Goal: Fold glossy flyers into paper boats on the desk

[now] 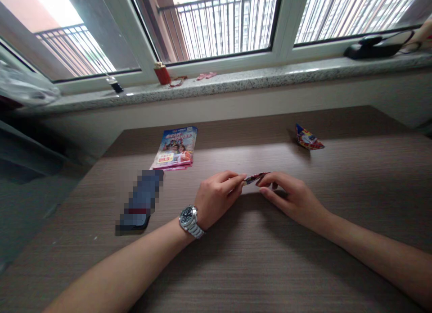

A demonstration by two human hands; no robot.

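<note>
A small folded piece of printed paper [255, 178], dark and colourful, is held between my two hands above the table. My left hand [219, 196], with a metal watch [189, 218] on its wrist, pinches the paper's left end between thumb and fingers. At the right end, my right hand [290, 193] has its bent index finger and thumb closed about the paper's edge. Fingers partly hide the folds. Beyond the right hand, a folded paper boat [308, 139] made of similar print rests on the table.
A stack of printed flyers [177, 146] lies at the table's back left, and a pixelated phone [140, 200] is in front of it. Behind the wooden table [236, 268] runs a stone windowsill [236, 81] with a red lighter-like object [162, 74] and a black device [371, 48].
</note>
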